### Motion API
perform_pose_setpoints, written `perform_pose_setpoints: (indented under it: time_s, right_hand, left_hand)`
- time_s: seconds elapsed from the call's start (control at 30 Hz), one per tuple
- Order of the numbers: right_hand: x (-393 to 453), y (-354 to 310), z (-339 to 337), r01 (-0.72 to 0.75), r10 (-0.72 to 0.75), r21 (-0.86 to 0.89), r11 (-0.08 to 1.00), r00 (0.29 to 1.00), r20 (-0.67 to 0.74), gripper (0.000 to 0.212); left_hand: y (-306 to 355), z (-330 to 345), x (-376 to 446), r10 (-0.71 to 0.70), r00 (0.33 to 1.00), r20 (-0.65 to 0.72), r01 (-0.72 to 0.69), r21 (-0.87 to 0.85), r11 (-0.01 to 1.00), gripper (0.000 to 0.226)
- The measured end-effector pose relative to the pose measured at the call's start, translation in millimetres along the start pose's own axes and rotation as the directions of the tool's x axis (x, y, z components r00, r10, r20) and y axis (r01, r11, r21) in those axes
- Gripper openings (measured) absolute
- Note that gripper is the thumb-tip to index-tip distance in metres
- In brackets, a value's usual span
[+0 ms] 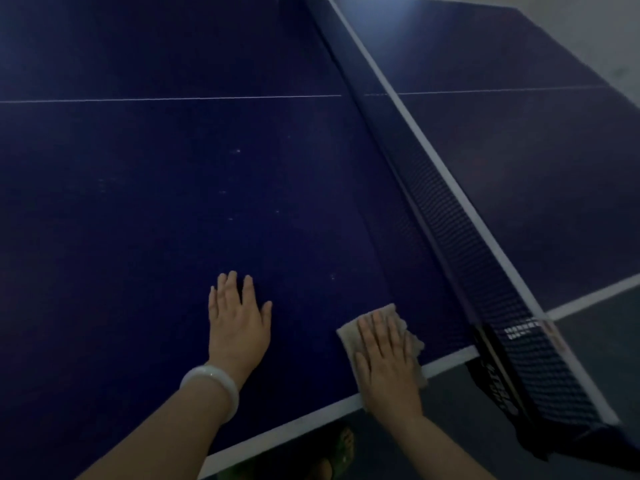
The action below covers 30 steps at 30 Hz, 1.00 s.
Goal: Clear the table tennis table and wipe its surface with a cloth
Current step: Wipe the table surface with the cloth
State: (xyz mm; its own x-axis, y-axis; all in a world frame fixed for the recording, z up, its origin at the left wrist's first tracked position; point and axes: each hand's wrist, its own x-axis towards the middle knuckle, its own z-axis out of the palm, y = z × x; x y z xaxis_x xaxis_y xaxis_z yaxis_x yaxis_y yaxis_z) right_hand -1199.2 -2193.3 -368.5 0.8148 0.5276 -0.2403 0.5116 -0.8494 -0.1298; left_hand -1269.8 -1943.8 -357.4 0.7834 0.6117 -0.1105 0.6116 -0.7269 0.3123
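Observation:
The dark blue table tennis table (173, 188) fills the view, with a white side line along its near edge. A beige cloth (349, 336) lies flat on the table close to that edge, near the net. My right hand (388, 358) presses down on the cloth with straight fingers. My left hand (237, 322) rests flat on the bare surface to the left of the cloth, fingers spread, a pale bangle on its wrist. A few faint pale marks dot the surface farther in.
The net (460, 216) runs from the near right to the far middle, its post and clamp (512, 382) hanging over the table's edge at the right. Beyond it lies the other table half (536, 150). My sandalled foot (341, 445) shows on the grey floor below the edge.

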Motion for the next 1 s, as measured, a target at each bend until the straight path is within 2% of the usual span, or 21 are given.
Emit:
perform_pose_setpoints:
  time_s: [0.03,0.2,0.4,0.47,0.53,0.6,0.67,0.73,0.8,1.0]
  right_hand:
    - [-3.5,9.5,-1.3,0.008,-0.008,-0.004,1.0,1.0,-0.01,0.061]
    - [4.6,74.9,-12.0,-0.201,0.199,-0.041,0.979,0.978,-0.061,0.074]
    - [38.6,109.8,-21.1,-0.171,0.168,-0.052,0.984,0.985,-0.045,0.071]
    - [56.6,111.3,-20.8,-0.202,0.2,-0.043,0.978,0.979,-0.049,0.063]
    - [74.8,102.8,-20.9,-0.232,0.229,-0.026,0.972,0.97,-0.077,0.065]
    - [86.7,82.8,-21.7,-0.162,0.161,-0.015,0.987,0.984,-0.072,0.063]
    - [89.9,64.1,-19.7,0.025,-0.026,-0.025,0.999,0.999,-0.04,0.061]
    - [82.0,59.9,-18.5,0.188,-0.188,-0.042,0.981,0.982,-0.015,0.061]
    - [71.0,75.9,-19.0,0.232,-0.233,-0.058,0.971,0.972,-0.012,0.06]
    - [86.7,128.8,-29.9,-0.026,0.026,-0.033,0.999,1.0,-0.015,0.063]
  left_hand:
    - [3.4,2.5,3.5,-0.008,1.0,0.005,0.007,0.022,1.0,0.064]
    - [6.2,15.2,1.7,0.009,0.999,-0.036,-0.005,0.095,0.995,0.064]
    - [3.8,24.2,2.4,0.002,0.998,-0.06,0.008,0.167,0.986,0.072]
    - [3.1,26.6,3.2,-0.009,0.998,-0.065,0.02,0.171,0.985,0.073]
    - [2.7,26.5,3.3,-0.015,0.998,-0.067,0.027,0.178,0.984,0.074]
    - [3.2,24.2,2.5,-0.012,0.998,-0.063,0.023,0.181,0.983,0.074]
    - [6.1,21.9,2.0,-0.019,0.998,-0.057,0.028,0.169,0.985,0.073]
    - [8.7,19.0,1.9,-0.031,0.998,-0.051,0.038,0.152,0.988,0.068]
    - [10.2,16.6,1.3,-0.049,0.999,-0.025,0.052,0.146,0.988,0.068]
    - [15.7,11.8,1.5,-0.061,0.998,-0.028,0.064,0.126,0.99,0.07]
